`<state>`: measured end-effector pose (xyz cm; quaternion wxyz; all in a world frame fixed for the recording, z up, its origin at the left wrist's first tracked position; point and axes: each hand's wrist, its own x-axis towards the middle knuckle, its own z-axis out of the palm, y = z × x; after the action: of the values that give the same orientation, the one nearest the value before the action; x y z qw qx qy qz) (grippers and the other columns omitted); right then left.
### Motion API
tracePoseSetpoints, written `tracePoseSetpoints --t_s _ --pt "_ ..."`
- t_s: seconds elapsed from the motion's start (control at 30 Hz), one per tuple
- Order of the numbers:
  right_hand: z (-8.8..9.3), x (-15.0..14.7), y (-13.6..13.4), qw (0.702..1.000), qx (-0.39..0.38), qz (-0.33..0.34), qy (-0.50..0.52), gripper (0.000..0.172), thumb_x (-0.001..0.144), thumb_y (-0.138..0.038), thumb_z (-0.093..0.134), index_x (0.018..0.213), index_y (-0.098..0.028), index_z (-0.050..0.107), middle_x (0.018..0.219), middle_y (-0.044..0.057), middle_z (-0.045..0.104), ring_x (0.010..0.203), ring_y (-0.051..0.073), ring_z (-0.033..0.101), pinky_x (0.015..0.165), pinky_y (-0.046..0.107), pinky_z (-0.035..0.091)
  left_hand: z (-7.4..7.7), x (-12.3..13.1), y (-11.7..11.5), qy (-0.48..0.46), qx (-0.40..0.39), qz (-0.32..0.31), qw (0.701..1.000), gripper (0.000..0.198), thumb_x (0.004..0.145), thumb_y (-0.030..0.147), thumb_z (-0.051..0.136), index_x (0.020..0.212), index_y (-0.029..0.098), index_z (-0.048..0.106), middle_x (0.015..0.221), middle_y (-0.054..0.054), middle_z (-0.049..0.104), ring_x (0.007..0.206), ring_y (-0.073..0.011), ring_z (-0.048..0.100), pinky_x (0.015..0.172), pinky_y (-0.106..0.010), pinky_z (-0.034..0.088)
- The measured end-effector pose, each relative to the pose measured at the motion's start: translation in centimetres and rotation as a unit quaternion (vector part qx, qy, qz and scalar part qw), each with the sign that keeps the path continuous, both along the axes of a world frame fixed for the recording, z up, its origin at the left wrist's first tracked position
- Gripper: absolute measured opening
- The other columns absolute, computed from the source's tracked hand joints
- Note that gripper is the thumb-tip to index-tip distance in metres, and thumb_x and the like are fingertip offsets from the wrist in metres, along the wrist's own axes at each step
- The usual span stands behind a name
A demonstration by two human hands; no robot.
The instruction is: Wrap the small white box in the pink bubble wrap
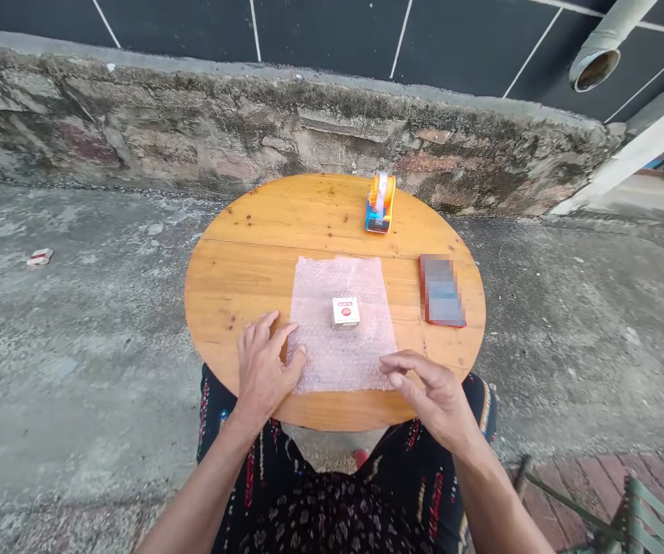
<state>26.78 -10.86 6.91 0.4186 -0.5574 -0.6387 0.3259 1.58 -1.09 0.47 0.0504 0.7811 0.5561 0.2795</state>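
Box: one, small and white (346, 312), on one sheet of bubble wrap (340, 362)
Left hand (265, 369): nearer the person and left of the box, fingers spread, holding nothing
Right hand (438, 396): nearer and right of the box, by the sheet's edge; cannot tell if pinching
Others: one tape dispenser (380, 203) beyond the box, one red-edged item (442, 291) right of it, blurred
Table (239, 281): round, wooden, under the box
Outdoors: stone wall (205, 131) beyond the box
Writing: red print atop the box, unreadable

Left hand (267, 371) spread palm-down; right hand (442, 400) loosely curled.
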Motion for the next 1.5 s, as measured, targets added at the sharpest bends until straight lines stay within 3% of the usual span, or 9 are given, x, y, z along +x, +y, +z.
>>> tracePoseSetpoints --t_s 0.07,0.17,0.27,0.43,0.57,0.7,1.03,1.4,1.5 --pt "-0.4 -0.2 1.7 0.997 0.045 -0.021 -0.053 0.019 0.091 -0.028 0.058 0.108 -0.024 0.066 0.101 0.006 0.068 0.090 0.018 0.063 0.081 0.033 0.052 0.0 0.0 0.0 -0.001 -0.001 0.001 1.000 0.032 0.082 0.031 0.058 0.110 0.021 0.068 0.134 -0.012 0.052 0.123 -0.0323 0.046 0.105 -0.049 0.036" --pt "-0.9 -0.2 4.4 0.989 0.092 -0.032 -0.114 0.029 0.089 -0.027 0.060 0.118 -0.024 0.061 0.119 0.009 0.062 0.110 0.022 0.058 0.088 0.038 0.051 0.0 0.0 0.0 -0.005 -0.001 0.000 1.000 0.031 0.082 0.030 0.058 0.110 0.021 0.068 0.135 -0.012 0.051 0.124 -0.0321 0.045 0.106 -0.049 0.036" --pt "-1.3 -0.3 6.7 0.983 0.092 -0.009 -0.158 0.046 0.088 -0.027 0.061 0.133 -0.026 0.050 0.136 0.011 0.052 0.129 0.026 0.046 0.098 0.045 0.047 -0.1 0.0 0.0 -0.009 -0.003 -0.002 1.000 0.032 0.082 0.030 0.057 0.110 0.021 0.068 0.135 -0.012 0.051 0.126 -0.0320 0.044 0.107 -0.049 0.035" --pt "-1.6 -1.0 9.4 0.971 0.080 0.055 -0.218 0.066 0.084 -0.025 0.064 0.144 -0.026 0.037 0.148 0.012 0.040 0.139 0.027 0.035 0.111 0.052 0.034 0.0 0.0 0.1 -0.017 -0.006 -0.001 1.000 0.032 0.082 0.029 0.057 0.111 0.021 0.068 0.135 -0.013 0.051 0.126 -0.0331 0.044 0.107 -0.051 0.034" --pt "-2.2 -1.6 10.7 0.965 0.080 0.066 -0.241 0.065 0.081 -0.021 0.064 0.142 -0.023 0.040 0.139 0.013 0.050 0.131 0.028 0.045 0.108 0.052 0.037 0.2 0.0 0.1 -0.015 -0.011 -0.001 1.000 0.032 0.082 0.029 0.057 0.111 0.020 0.068 0.134 -0.013 0.051 0.125 -0.0330 0.044 0.107 -0.051 0.034" --pt "-2.4 -1.8 11.1 0.969 0.080 0.051 -0.228 0.058 0.082 -0.023 0.063 0.138 -0.023 0.046 0.132 0.011 0.058 0.121 0.027 0.054 0.101 0.049 0.045 0.3 0.1 0.1 -0.010 -0.002 -0.003 1.000 0.032 0.082 0.028 0.056 0.111 0.020 0.067 0.134 -0.013 0.052 0.125 -0.0327 0.045 0.106 -0.050 0.035" --pt "-3.2 -1.8 11.4 0.971 0.088 0.050 -0.215 0.056 0.082 -0.027 0.064 0.136 -0.021 0.048 0.133 0.012 0.057 0.122 0.027 0.054 0.101 0.047 0.045 0.3 0.0 0.0 -0.016 -0.009 0.000 1.000 0.033 0.082 0.027 0.056 0.112 0.020 0.067 0.134 -0.013 0.052 0.125 -0.0328 0.044 0.108 -0.051 0.033" --pt "-2.2 -1.6 10.8 0.962 0.081 0.048 -0.256 0.061 0.082 -0.028 0.066 0.139 -0.024 0.045 0.136 0.012 0.055 0.126 0.029 0.051 0.103 0.051 0.041 0.2 0.0 0.0 -0.026 -0.004 0.000 1.000 0.033 0.082 0.027 0.055 0.112 0.020 0.066 0.134 -0.013 0.052 0.125 -0.0325 0.044 0.108 -0.050 0.033" --pt "-1.3 -0.9 9.0 0.959 0.114 0.028 -0.259 0.050 0.085 -0.031 0.065 0.133 -0.024 0.050 0.132 0.011 0.056 0.124 0.028 0.051 0.100 0.048 0.042 0.2 0.0 0.0 -0.033 -0.013 0.000 0.999 0.035 0.083 0.028 0.055 0.114 0.019 0.066 0.135 -0.013 0.052 0.126 -0.0332 0.044 0.108 -0.050 0.032"
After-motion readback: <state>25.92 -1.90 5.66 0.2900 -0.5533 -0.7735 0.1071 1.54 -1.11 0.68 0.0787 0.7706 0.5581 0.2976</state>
